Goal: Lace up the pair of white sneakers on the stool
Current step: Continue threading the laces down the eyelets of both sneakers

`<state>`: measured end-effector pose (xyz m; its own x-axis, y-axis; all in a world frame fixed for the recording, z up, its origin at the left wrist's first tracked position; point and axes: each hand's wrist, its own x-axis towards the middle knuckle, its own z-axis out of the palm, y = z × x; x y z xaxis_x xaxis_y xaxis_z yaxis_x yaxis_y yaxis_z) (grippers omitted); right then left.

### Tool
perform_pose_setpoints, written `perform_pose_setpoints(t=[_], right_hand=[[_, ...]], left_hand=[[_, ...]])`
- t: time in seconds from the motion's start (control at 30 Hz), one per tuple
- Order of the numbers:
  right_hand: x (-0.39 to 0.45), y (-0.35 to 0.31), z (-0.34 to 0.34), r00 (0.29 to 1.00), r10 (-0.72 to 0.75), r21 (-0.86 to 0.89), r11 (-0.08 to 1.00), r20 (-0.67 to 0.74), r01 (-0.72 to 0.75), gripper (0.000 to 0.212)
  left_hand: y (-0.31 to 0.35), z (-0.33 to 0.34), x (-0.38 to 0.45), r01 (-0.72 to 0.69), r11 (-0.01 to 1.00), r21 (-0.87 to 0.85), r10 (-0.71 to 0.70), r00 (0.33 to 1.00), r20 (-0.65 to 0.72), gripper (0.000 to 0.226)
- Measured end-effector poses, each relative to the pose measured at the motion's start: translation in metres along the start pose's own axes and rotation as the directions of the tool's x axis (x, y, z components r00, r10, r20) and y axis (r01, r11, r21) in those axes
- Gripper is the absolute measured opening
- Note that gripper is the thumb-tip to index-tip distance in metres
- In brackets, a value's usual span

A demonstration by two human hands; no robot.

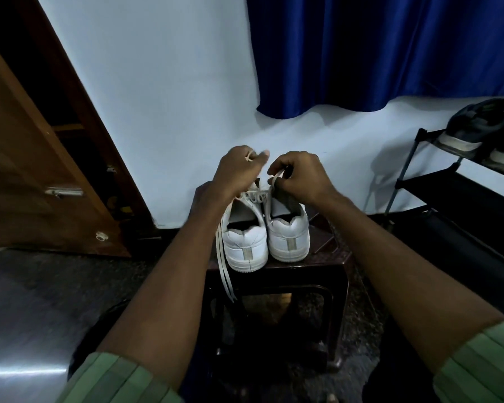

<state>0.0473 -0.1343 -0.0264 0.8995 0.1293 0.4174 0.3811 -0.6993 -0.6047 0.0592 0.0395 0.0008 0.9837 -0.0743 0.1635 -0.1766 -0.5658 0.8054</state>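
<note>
Your left hand [239, 167] is up above the left white leather sneaker [245, 242], and its curled fingers hold a loop of the flat white shoelace [250, 156]. Just beside it, your right hand [298, 177] pinches another bit of white lace [275, 177] over the right white leather sneaker [288, 237]. Both shoes sit side by side, touching, under your hands, with their heels toward you. They stand on a dark brown plastic stool [323, 257]. Two loose lace ends [224, 271] hang down past the stool's edge, below your left wrist. Far off to the right of your right hand is a black metal shoe rack [419, 158] with dark shoes [477, 123] on top. Behind your hands hangs a blue curtain [390, 48].
</note>
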Motion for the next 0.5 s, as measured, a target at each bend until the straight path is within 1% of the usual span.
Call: perform_pose_setpoints(t=[0.03,0.07,0.1,0.17,0.2,0.23,0.27,0.33,0.43,0.5], right_hand=[[0.0,0.0,0.001,1.0,-0.006,-0.005,1.0,0.003,0.006,0.019],[0.001,0.0,0.001,1.0,-0.009,-0.01,1.0,0.004,0.009,0.022],[0.001,0.001,0.001,1.0,-0.009,-0.015,1.0,0.006,0.009,0.024],[0.001,0.003,0.0,1.0,-0.02,-0.021,1.0,0.018,0.02,0.027],[0.001,0.004,-0.001,0.999,-0.029,-0.02,0.999,0.023,0.029,0.027],[0.001,0.005,-0.002,0.999,-0.035,-0.019,0.999,0.028,0.035,0.027],[0.001,0.006,-0.002,0.999,-0.037,-0.016,0.999,0.033,0.038,0.027],[0.001,0.007,-0.003,0.999,-0.037,-0.013,0.999,0.041,0.037,0.027],[0.002,0.007,-0.003,0.997,-0.048,-0.011,0.999,0.057,0.048,0.026],[0.002,0.007,-0.003,0.995,-0.059,-0.004,0.998,0.08,0.06,0.028]], left_hand=[[-0.004,0.001,0.0,-0.012,0.974,0.226,0.016,1.0,-0.019,0.031],[-0.007,0.001,0.0,-0.028,0.929,0.368,0.036,0.999,-0.015,0.031],[-0.008,0.001,0.0,-0.05,0.897,0.44,0.052,0.999,0.007,0.034],[-0.004,0.001,-0.004,-0.084,0.85,0.519,0.073,0.996,0.041,0.049],[-0.002,0.0,-0.005,-0.095,0.839,0.536,0.089,0.995,0.038,0.054],[0.0,-0.002,-0.005,-0.107,0.837,0.536,0.111,0.993,0.024,0.053],[0.001,-0.004,-0.005,-0.116,0.831,0.544,0.138,0.99,0.001,0.047],[0.003,-0.006,-0.005,-0.14,0.797,0.588,0.202,0.979,-0.041,0.041],[0.002,-0.003,-0.008,-0.16,0.727,0.667,0.218,0.976,-0.004,0.057],[0.0,-0.002,-0.009,-0.146,0.664,0.733,0.205,0.979,0.009,0.06]])
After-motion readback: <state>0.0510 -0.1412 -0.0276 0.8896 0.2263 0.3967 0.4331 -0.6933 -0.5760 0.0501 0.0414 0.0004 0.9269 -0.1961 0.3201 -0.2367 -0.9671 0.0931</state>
